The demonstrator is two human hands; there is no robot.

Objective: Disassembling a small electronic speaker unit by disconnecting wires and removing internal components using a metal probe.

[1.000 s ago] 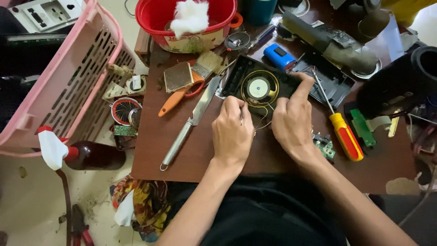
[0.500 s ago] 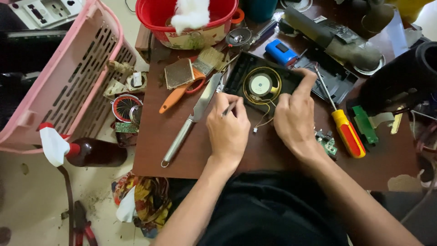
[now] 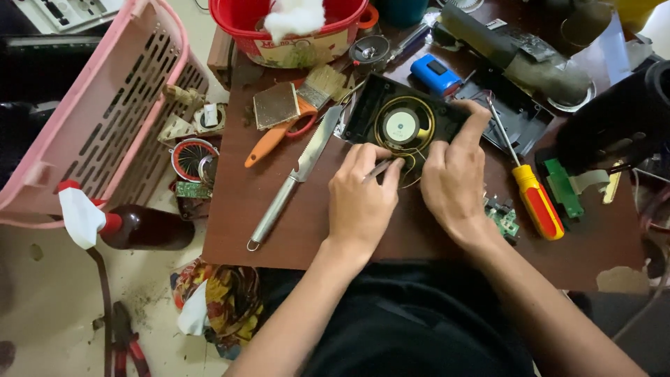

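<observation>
Black plastic housing [image 3: 380, 115] with a round speaker [image 3: 403, 126] set in it lies on the brown board [image 3: 293, 223], and both hands work at its near edge. The left hand [image 3: 359, 202] pinches a thin metal tool [image 3: 380, 168] against the speaker's thin wires; the right hand [image 3: 453, 178] presses flat on the housing, thumb hooked over its right side. The housing is already open and the speaker is exposed, though it sits in place with wires attached, so the work looks midway. Left of the housing lie a serrated knife [image 3: 296, 174] and orange-handled scissors [image 3: 276, 139]; right of it, a red-and-yellow screwdriver [image 3: 534, 199]. Compared with half a second ago, the left fingertips have crept closer to the speaker's rim; the right hand holds as before.
</observation>
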